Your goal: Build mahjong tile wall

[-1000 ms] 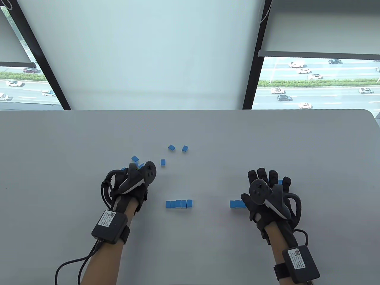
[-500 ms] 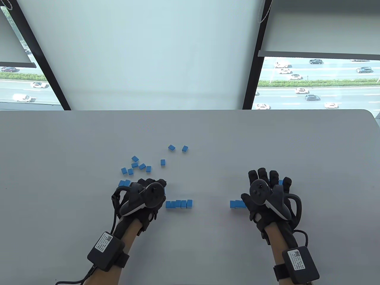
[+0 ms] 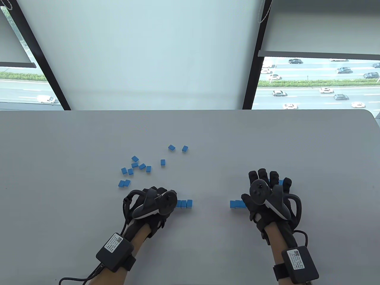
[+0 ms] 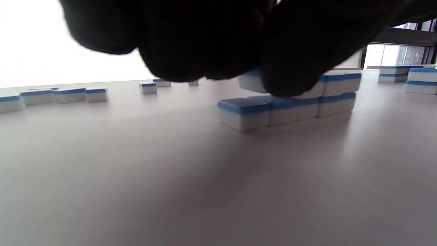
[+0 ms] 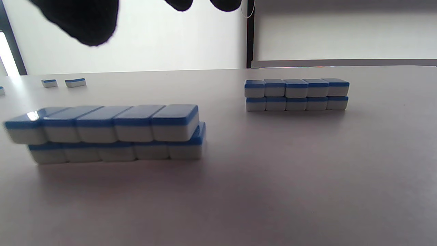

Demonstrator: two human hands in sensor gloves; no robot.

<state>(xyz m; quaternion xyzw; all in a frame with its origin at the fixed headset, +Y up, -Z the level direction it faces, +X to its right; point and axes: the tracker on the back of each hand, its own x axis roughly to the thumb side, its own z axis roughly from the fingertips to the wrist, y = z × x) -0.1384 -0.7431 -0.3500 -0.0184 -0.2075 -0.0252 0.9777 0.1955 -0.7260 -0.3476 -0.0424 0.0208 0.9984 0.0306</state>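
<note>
On the grey table (image 3: 207,252) the left hand (image 3: 154,203) sits over the left end of a short two-layer wall of blue-backed mahjong tiles (image 3: 184,203). From the left wrist view its fingers (image 4: 290,68) curl down around a tile (image 4: 251,81) held at upper-layer height, just above the bare lower tile (image 4: 243,112) at the wall's near end, so the grip is closed on that tile; whether the tile already touches the one beneath I cannot tell. The right hand (image 3: 267,196) lies flat with fingers spread and relaxed, holding nothing, its thumb side just beside a second stacked segment (image 3: 236,204) to its left. The right wrist view shows that segment (image 5: 109,131) as two layers, the upper row shifted slightly off the lower, with another two-layer block (image 5: 296,94) standing well apart behind it. Loose tiles (image 3: 135,166) lie scattered face down beyond the left hand, with two more (image 3: 178,147) further back toward the middle of the table.
</note>
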